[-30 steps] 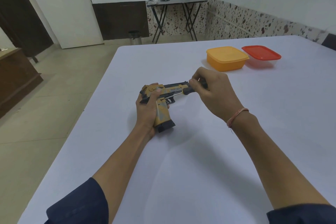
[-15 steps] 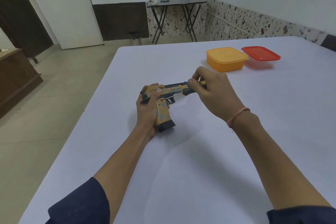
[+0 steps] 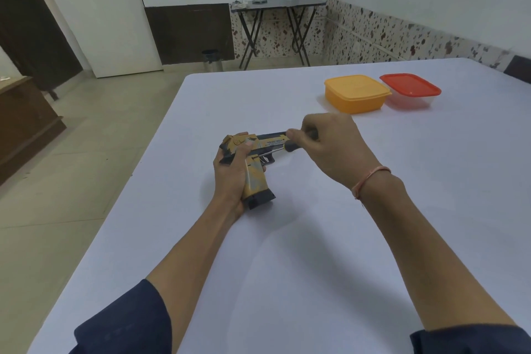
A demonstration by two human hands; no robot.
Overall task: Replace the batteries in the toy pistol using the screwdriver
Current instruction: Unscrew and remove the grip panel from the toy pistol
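A yellow and dark grey toy pistol (image 3: 255,178) lies on its side on the white table (image 3: 316,253), barrel pointing right, grip toward me. My left hand (image 3: 230,181) is wrapped around the grip and rear of the pistol, thumb on the slide. My right hand (image 3: 330,146) pinches the dark handle of a small screwdriver (image 3: 283,149). Its thin metal shaft slants down-left, and the tip rests on the pistol's side just above the grip. Most of the screwdriver handle is hidden inside my fingers.
A closed orange box (image 3: 356,93) and a clear box with a red lid (image 3: 411,90) stand side by side at the back right of the table. The table's left edge drops to a tiled floor. A folding side table (image 3: 275,3) stands by the far wall.
My right hand's fingers have shifted slightly on the screwdriver handle while its tip stays on the pistol. My left hand and the pistol are where they were.
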